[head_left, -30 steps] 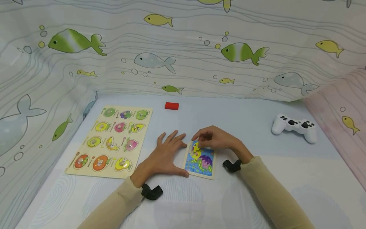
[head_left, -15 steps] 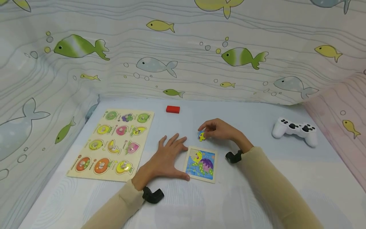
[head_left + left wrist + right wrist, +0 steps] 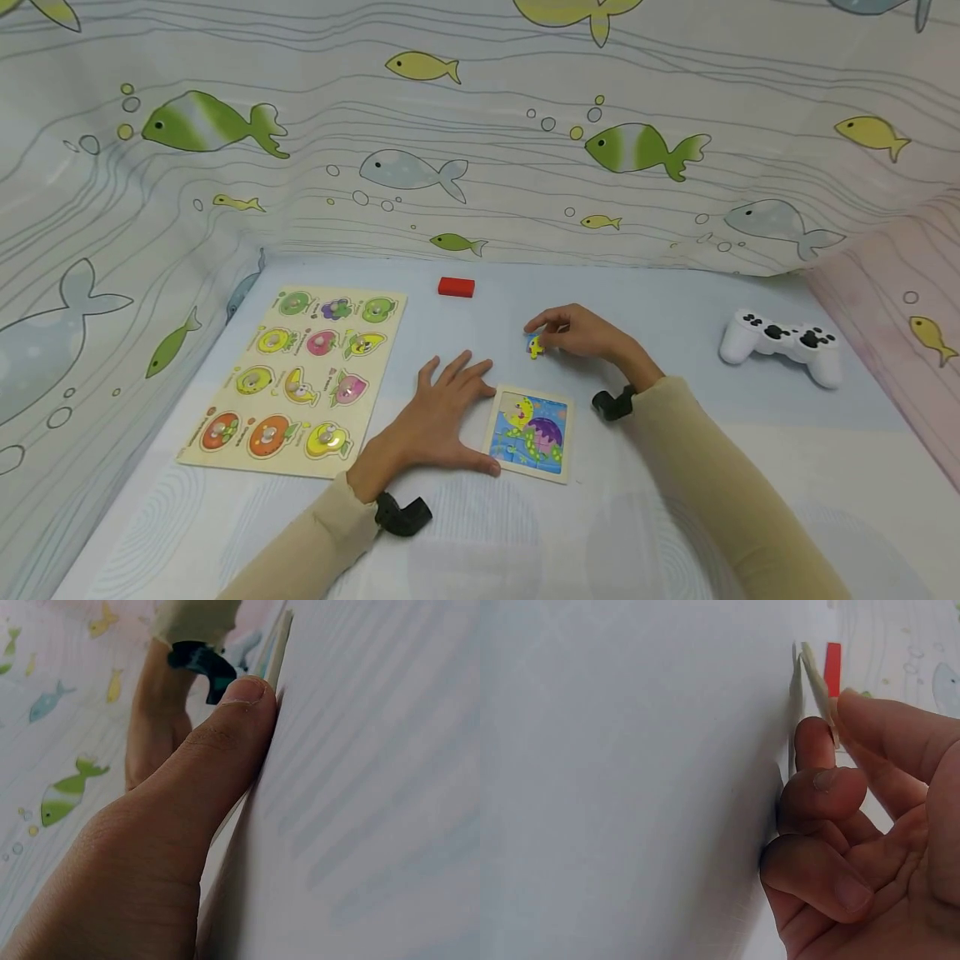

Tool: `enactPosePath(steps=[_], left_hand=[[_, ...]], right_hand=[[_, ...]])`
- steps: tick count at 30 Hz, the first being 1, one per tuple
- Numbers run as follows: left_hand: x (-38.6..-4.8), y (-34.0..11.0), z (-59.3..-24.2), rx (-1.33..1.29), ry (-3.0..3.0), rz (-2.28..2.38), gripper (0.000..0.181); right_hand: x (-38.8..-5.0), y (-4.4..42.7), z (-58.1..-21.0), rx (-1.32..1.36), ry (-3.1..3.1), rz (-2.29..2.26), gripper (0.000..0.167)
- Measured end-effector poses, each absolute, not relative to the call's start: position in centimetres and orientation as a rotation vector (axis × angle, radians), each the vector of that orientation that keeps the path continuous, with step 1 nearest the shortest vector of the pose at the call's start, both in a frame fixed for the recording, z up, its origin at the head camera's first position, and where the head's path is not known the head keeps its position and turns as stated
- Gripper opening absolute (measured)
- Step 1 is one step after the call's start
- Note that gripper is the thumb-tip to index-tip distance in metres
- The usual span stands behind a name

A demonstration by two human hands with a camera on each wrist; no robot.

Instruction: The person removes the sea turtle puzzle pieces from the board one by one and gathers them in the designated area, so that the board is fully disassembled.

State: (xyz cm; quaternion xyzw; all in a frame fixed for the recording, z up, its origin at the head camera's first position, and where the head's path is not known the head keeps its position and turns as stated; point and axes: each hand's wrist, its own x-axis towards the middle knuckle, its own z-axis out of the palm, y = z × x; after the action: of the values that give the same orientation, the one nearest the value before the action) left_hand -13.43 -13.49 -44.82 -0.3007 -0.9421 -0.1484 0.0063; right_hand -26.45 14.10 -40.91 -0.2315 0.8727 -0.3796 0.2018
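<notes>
In the head view, a small framed puzzle (image 3: 530,435) with a yellow, green and purple turtle picture lies on the table. The left hand (image 3: 435,421) rests with fingers spread along its left side, thumb at the lower left corner and index finger near the upper left one. Above the frame's far edge, the right hand (image 3: 581,335) pinches a yellow and blue puzzle piece (image 3: 535,346). From the right wrist view, the thin piece (image 3: 817,686) stands tilted between thumb and index finger, other fingers curled low by the table. The left thumb (image 3: 217,742) touches the frame's edge in the left wrist view.
A wooden fruit peg board (image 3: 288,379) lies left of the left hand. The red block (image 3: 456,287) is farther back, and a white game controller (image 3: 782,343) sits at the right. A fish-patterned curtain (image 3: 525,83) encloses the far side.
The right hand has lifted the yellow and blue piece off the puzzle and moved it away past the far edge of the frame. The left hand has stayed by the frame.
</notes>
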Motion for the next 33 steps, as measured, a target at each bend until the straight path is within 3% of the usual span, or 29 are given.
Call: enactPosePath(steps=[16,33], left_hand=[[-13.5,-13.4,-44.8,-0.938,-2.956,-0.447,0.1],[-13.5,-13.5,-45.0,-0.956,-2.923,-0.486,0.098]], right_hand=[[-26.3,14.1,-41.0,-0.782,2.563,-0.973,0.034],[-30.6,13.9,-41.4,-0.717,2.618,-0.914,0.035]])
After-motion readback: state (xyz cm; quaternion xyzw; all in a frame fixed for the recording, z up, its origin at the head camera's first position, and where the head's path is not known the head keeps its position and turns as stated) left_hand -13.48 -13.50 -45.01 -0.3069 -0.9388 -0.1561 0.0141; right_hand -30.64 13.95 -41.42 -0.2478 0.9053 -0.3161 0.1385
